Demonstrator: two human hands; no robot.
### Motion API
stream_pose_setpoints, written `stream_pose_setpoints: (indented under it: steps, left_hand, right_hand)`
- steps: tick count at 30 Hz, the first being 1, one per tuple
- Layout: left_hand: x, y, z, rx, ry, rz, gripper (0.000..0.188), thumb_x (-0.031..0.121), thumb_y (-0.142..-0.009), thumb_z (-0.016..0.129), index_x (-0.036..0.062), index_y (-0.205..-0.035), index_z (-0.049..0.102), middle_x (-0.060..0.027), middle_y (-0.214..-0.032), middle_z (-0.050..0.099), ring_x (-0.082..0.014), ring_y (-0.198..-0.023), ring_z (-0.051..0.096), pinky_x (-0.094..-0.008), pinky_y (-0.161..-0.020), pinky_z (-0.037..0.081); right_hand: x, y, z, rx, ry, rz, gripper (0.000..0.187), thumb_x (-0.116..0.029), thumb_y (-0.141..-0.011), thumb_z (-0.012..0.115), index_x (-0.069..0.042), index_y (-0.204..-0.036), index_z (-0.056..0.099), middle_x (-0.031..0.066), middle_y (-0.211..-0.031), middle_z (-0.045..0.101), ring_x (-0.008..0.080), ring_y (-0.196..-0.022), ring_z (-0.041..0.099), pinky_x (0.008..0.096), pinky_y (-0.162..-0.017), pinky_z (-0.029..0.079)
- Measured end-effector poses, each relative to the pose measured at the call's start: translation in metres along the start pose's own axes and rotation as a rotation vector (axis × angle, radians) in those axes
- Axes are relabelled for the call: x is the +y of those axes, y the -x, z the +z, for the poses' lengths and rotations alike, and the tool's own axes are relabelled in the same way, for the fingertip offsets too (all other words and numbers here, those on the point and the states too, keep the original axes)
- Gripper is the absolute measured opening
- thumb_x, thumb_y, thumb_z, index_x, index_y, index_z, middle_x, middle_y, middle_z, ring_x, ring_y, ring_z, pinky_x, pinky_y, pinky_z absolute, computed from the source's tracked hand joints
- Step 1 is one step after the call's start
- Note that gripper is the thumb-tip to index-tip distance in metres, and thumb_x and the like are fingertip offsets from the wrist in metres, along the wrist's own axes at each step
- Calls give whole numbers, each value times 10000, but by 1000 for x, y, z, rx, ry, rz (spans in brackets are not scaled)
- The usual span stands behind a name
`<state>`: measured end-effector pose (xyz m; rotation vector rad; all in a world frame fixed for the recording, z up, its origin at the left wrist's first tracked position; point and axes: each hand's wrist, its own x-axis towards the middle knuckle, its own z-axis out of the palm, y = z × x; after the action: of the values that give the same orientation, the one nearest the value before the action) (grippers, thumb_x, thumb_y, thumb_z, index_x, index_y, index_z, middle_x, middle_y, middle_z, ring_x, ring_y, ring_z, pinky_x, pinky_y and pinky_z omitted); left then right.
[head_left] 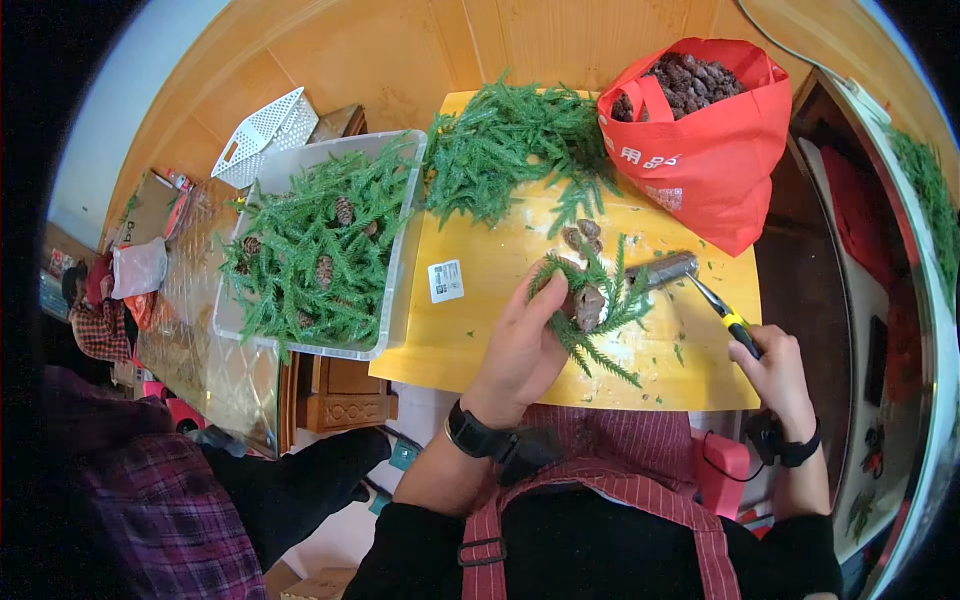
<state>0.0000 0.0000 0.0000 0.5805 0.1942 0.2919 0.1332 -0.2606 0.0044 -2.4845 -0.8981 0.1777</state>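
My left hand is closed on an artificial pine sprig, its thumb and fingers pinching the base. A brown, lumpy piece sits among the needles; whether it is a pine cone is not clear. My right hand grips pliers with yellow and black handles. Their metal tips reach toward a dark, roughly cylindrical piece lying on the yellow board; I cannot tell whether they touch it. Just beyond the sprig lie a few small brown pieces.
A clear plastic bin of green sprigs and pine cones stands left. Loose sprigs are piled at the back. A red bag full of pine cones stands back right. A white basket sits behind the bin. Someone's plaid sleeve shows lower left.
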Motion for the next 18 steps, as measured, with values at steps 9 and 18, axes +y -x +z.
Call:
stream_pose_setpoints:
  steps: [9,18]
  left_hand:
    - [4,8,2,-12,-262,58,335,-40,-789,553,40,-1099,453,-84,-1003,553,-173,-924,550,-317,-822,450]
    - [43,23,5,109,-685,425,401,39,-753,674,29,-1076,438,-23,-931,572,-75,-841,544,-214,-738,454]
  right_hand:
    - [24,12,39,102,280,-26,230,-148,-683,673,20,-762,537,198,-756,558,366,-763,535,425,-655,439]
    - [25,10,42,-115,160,-54,297,-99,-637,705,11,-831,508,182,-791,552,356,-753,547,412,-668,454]
